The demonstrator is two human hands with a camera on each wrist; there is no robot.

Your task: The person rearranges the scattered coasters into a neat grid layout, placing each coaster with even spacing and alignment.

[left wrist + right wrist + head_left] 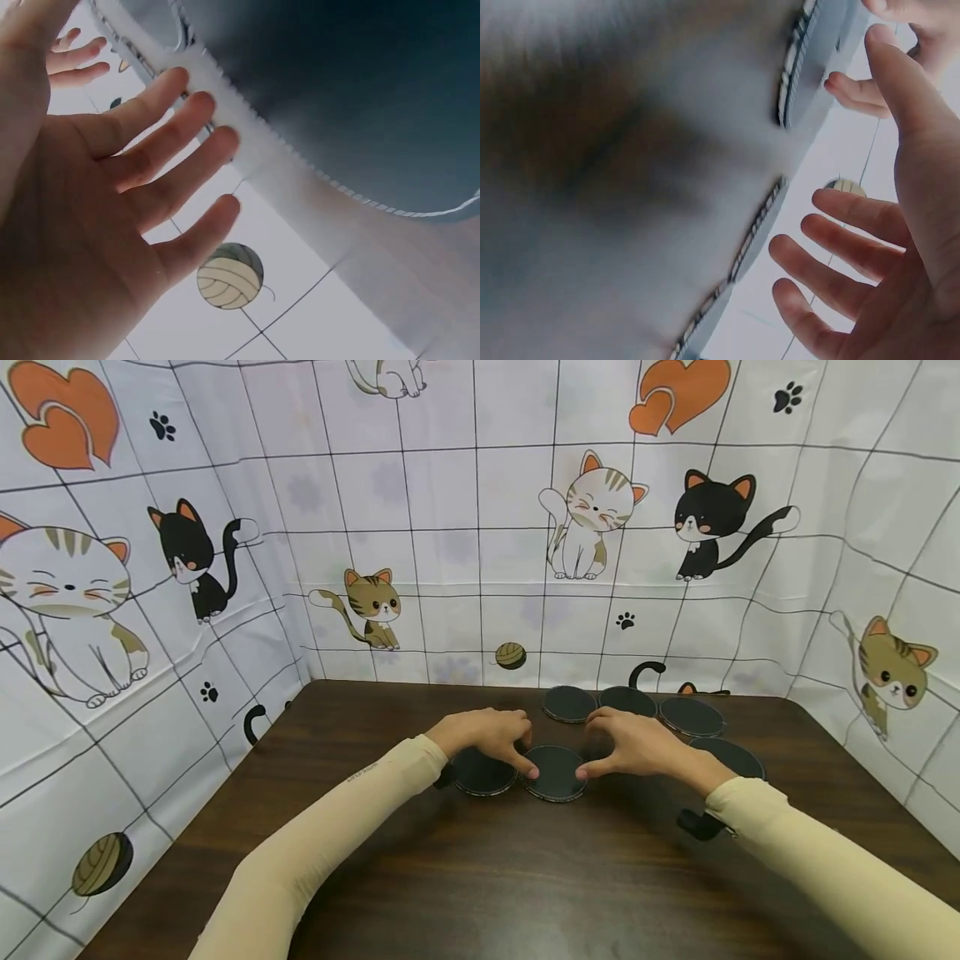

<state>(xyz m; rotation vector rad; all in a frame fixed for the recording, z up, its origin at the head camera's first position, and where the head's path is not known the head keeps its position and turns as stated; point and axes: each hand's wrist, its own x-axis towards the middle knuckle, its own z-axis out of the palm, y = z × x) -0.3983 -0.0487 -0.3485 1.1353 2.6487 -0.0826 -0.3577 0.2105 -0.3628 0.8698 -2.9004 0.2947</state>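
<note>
A round dark coaster (557, 770) with a pale stitched rim lies flat on the table between my two hands. My left hand (487, 732) is at its left side, the thumb overlapping the rim in the head view. From the right, my right hand (633, 743) reaches in with its thumb tip at the opposite rim. Both hands have relaxed, spread fingers (161, 161) and hold nothing, as the wrist views show. Beneath the left hand lies another dark coaster (483, 774), partly covered by that hand. In the right wrist view, fingers (840, 262) hang apart from the coaster edges.
Behind the right hand, more coasters (568, 703) form a curved row, ending with a coaster (729, 757) partly hidden by the right wrist. The brown wooden table (480, 877) meets a white cat-print cloth (442, 552) at the back and sides.
</note>
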